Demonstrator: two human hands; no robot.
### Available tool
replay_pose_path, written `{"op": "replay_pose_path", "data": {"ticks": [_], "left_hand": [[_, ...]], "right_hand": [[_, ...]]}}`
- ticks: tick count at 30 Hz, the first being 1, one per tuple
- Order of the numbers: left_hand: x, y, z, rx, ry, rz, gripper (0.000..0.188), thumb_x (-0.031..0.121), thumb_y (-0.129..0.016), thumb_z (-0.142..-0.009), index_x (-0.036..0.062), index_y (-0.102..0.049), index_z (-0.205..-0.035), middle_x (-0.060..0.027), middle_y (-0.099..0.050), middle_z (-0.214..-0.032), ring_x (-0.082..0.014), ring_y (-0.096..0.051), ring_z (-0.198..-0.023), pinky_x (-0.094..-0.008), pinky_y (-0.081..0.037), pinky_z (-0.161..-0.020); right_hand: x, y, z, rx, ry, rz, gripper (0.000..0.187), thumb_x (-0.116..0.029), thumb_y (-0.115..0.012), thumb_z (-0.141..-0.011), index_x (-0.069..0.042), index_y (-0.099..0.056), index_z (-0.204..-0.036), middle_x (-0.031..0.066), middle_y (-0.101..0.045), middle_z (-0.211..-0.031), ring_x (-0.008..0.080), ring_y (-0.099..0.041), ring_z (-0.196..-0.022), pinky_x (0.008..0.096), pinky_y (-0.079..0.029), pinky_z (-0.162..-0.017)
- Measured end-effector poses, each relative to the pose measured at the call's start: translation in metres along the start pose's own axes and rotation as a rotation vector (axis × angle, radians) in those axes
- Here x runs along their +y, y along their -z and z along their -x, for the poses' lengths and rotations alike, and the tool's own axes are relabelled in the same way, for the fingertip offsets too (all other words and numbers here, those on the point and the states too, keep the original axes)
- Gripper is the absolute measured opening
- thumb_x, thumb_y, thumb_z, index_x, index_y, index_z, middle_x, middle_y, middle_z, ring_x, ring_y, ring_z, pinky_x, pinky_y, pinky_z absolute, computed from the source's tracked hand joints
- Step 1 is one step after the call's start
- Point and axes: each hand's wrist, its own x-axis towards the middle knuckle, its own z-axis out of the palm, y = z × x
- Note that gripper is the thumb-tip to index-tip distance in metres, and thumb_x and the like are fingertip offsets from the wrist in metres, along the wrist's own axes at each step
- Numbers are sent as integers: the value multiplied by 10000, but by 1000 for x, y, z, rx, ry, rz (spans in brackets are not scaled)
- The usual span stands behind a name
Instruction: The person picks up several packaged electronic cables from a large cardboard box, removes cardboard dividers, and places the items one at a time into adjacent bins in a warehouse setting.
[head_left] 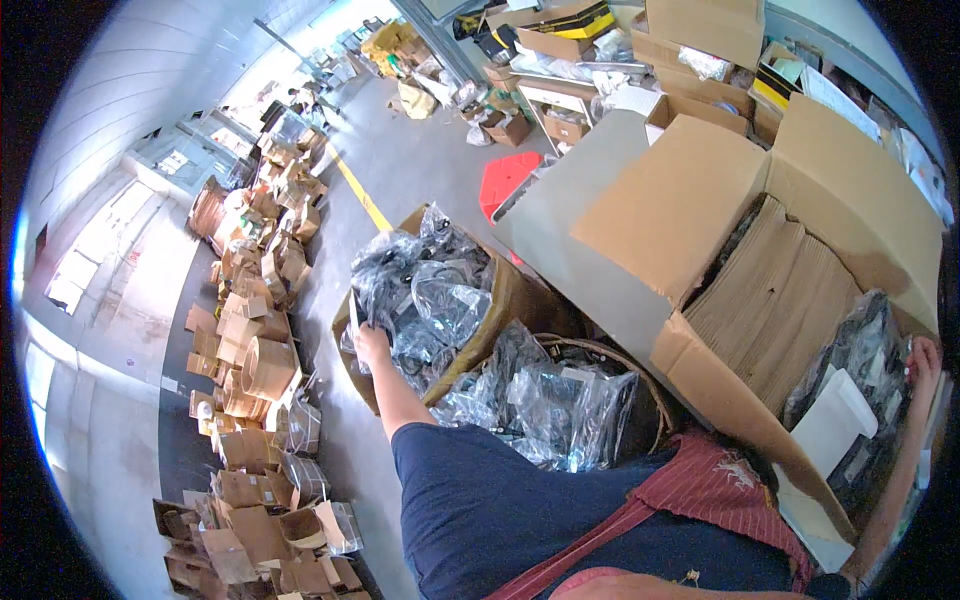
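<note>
My left hand (372, 347) reaches out to a brown carton (497, 312) filled with clear plastic bags (440, 300) that hold dark items. Its fingers are closed by the carton's near left side, where a thin white strip (353, 312) stands up; what they grip is partly hidden. On the other side, my right hand (922, 362) is at the right wall of a large open carton (740, 385), its fingers curled beside dark bagged items (870, 350). I cannot make out what is in them. A stack of brown cardboard sheets (775, 295) and a white card (835, 420) lie in this carton.
A round container (655, 390) with more bagged items stands between me and the grey table (620, 170). Behind it is a red stool (505, 182). Piled empty boxes (265, 370) line the left side. Crowded shelves (590, 70) run along the back right.
</note>
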Motion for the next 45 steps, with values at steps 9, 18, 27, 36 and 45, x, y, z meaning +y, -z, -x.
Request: {"op": "replay_pose_path", "data": {"ticks": [9, 18, 27, 36, 45], "left_hand": [[-24, 25, 60, 84, 200, -1, 317, 296, -576, -814, 42, -730, -926, -193, -710, -967, -371, -685, -917, -458, -534, -817], [-106, -15, 91, -727, 154, -248, 642, 492, -581, -793, 87, -600, -1290, -128, -559, -1374, -302, -522, -1278, -435, -363, -1071], [200, 164, 110, -154, -635, -55, 395, 335, -554, -923, 30, -635, -1161, -183, -691, -1057, -374, -653, -990, -480, -498, -872], [478, 267, 440, -421, -1859, 813, 240, 186, -596, -932, 35, -666, -1105, -142, -674, -1076, -274, -662, -926, -333, -518, -816], [637, 151, 629, -1092, -1685, 484, 746, 614, -606, -836, -108, -657, -1018, -285, -672, -1031, -395, -641, -1039, -424, -484, -902]], "right_hand": [[-28, -16, 17, -37, -114, -88, 164, -309, -575, -967, -149, -611, -965, -58, -492, -658, 23, -444, -567, 195, -320, -498], [-99, -18, 26, -101, -39, -216, 179, -265, -575, -951, -91, -608, -980, -29, -526, -683, 47, -478, -596, 214, -347, -517], [-132, -27, 38, -56, -75, -473, 193, -218, -587, -934, -56, -626, -836, -10, -549, -685, 86, -497, -614, 237, -363, -553], [-125, -12, 40, -76, 6, -562, 171, -181, -587, -939, -44, -662, -869, 28, -646, -697, 89, -569, -590, 231, -450, -528], [-107, -14, 26, 1, -60, -495, 190, -198, -584, -946, -18, -641, -933, 36, -650, -713, 77, -576, -568, 218, -464, -495]]}}
